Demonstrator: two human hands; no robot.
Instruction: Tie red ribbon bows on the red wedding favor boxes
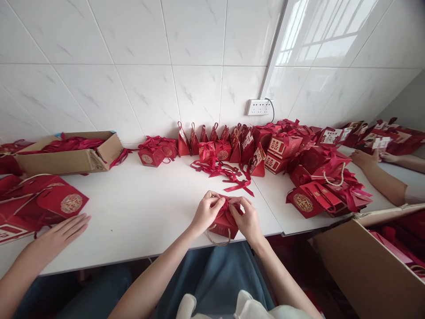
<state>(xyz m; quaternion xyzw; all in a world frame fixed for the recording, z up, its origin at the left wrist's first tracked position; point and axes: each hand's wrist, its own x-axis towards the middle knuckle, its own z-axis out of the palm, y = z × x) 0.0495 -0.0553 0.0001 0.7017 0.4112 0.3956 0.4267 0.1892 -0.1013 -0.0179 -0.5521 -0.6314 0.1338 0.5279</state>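
A small red gift box point(223, 226) with a rope handle sits at the front edge of the white table point(139, 212). Over its top, my left hand point(208, 212) pinches the red ribbon point(227, 206) from the left side. My right hand point(245, 216) pinches the same ribbon from the right, its fingers close to those of my left hand. The rope handle hangs towards me at the table's edge. Just behind the box lie loose red ribbons point(237, 179).
Finished red boxes point(152, 156) stand along the tiled wall, with a large pile point(318, 166) at right. A cardboard tray point(59, 165) holds ribbons at left. Another person's hand point(63, 235) rests at left; other hands work at far right. An open carton point(365, 261) stands front right.
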